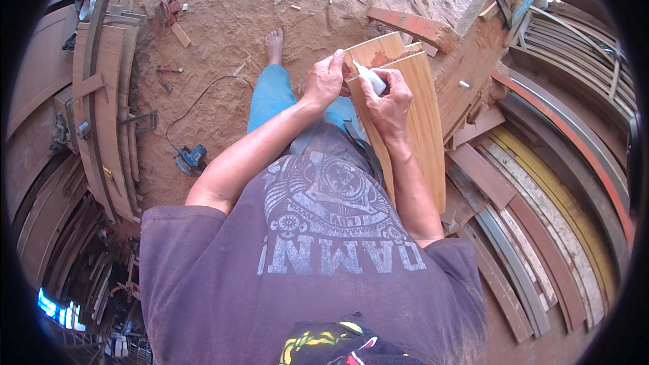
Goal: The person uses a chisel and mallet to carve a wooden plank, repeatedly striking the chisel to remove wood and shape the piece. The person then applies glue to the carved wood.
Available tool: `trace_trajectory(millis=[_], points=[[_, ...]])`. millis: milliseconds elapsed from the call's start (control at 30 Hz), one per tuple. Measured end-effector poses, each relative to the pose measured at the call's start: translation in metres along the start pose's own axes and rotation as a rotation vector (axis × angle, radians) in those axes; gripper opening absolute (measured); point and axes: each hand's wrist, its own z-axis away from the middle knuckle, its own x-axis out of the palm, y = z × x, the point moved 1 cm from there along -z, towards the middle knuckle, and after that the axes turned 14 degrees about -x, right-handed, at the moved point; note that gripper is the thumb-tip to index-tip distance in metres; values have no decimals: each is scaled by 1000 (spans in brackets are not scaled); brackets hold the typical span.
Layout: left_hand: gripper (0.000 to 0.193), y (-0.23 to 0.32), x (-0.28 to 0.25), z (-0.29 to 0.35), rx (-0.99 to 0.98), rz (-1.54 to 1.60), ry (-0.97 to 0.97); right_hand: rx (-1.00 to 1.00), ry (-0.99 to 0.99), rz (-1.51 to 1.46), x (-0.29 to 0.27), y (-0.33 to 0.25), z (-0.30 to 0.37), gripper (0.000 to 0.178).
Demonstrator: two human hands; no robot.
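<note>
My right hand (393,105) is wrapped round a small white squeeze bottle (374,81), its narrow tip pointing up and left at the wooden workpiece. That workpiece is a smooth yellow-brown wooden board (424,115), standing beside my right forearm. Another wooden piece (373,49) lies against its far end, with a rough, dark reddish patch near the joint. My left hand (325,80) grips the near left corner of this wood, close to the bottle's tip; its lower fingers are partly hidden.
A thick wooden beam (473,71) with a clamp (502,8) stands at right, near stacked planks (541,209). More boards (101,108) lean at left. A blue power tool (191,159) with a cord lies on the sawdust-covered ground (223,20), with scattered offcuts.
</note>
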Motion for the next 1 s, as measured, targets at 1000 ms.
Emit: trace_trajectory(millis=[1000], points=[[57,4,1,5,-36,-9,-35,-17,17,30,4,-5,-2,26]])
